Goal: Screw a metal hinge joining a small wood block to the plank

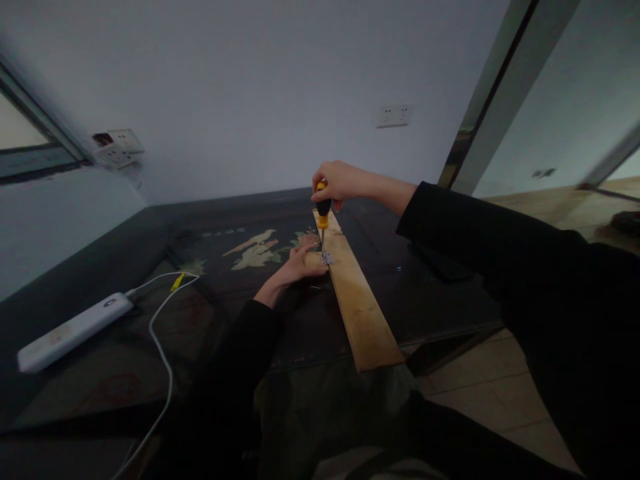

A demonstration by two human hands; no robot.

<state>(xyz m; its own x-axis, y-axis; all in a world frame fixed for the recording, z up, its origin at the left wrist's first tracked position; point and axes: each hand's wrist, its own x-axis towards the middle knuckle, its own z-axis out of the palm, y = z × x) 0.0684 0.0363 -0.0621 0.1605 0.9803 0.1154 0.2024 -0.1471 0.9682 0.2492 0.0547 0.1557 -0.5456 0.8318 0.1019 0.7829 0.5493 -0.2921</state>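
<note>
My right hand point(337, 181) is wrapped round the handle of a yellow and black screwdriver point(323, 212), which stands nearly upright. Its tip meets a small metal hinge point(327, 259); a screw under the tip is too small to make out. The hinge lies across the left edge of a long wooden board point(363, 307) and a short wooden piece point(314, 260) beside it. My left hand point(295, 265) grips that short piece, thumb and fingers on either side of it. The long board's near end juts over the table edge.
The dark table point(420, 300) has a bird and flower picture on its top. A white power strip point(75, 330) lies at the left with its white cable point(167, 363) trailing down. A dark flat object point(440, 263) lies right of the board. Wall sockets point(394, 115) sit behind.
</note>
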